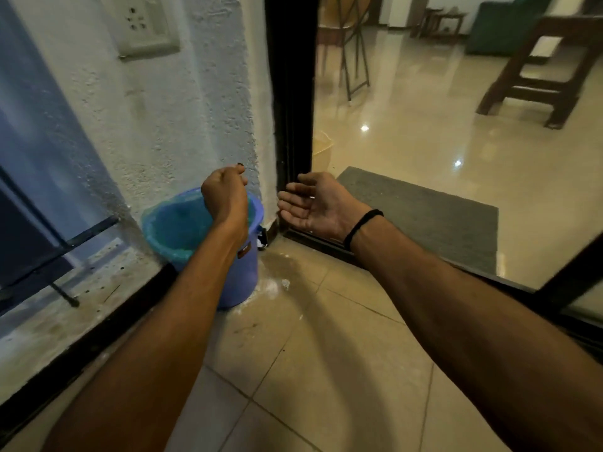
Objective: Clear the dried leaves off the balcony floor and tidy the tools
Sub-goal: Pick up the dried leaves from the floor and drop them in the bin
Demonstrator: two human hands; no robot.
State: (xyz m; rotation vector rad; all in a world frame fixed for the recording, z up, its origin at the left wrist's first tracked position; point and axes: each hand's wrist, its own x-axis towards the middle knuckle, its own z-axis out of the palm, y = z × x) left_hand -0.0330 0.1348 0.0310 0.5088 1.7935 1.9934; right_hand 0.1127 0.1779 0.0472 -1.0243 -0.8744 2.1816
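A blue plastic bin (239,282) lined with a blue-green bag (173,230) stands in the balcony corner against the white wall. My left hand (225,197) hovers over the bin's right rim with its fingers curled into a loose fist. A small dark speck shows at its fingertips; I cannot tell what it is. My right hand (313,207) is held palm up with straight fingers, just right of the bin near the foot of the door frame, holding nothing. No dried leaves or tools show on the beige floor tiles (326,370).
A black sliding-door frame (290,93) rises behind my hands. A grey doormat (424,216) lies inside on the glossy floor, with wooden furniture (538,76) and a folding stand (355,60) beyond. A black railing (65,243) on a low ledge runs along the left.
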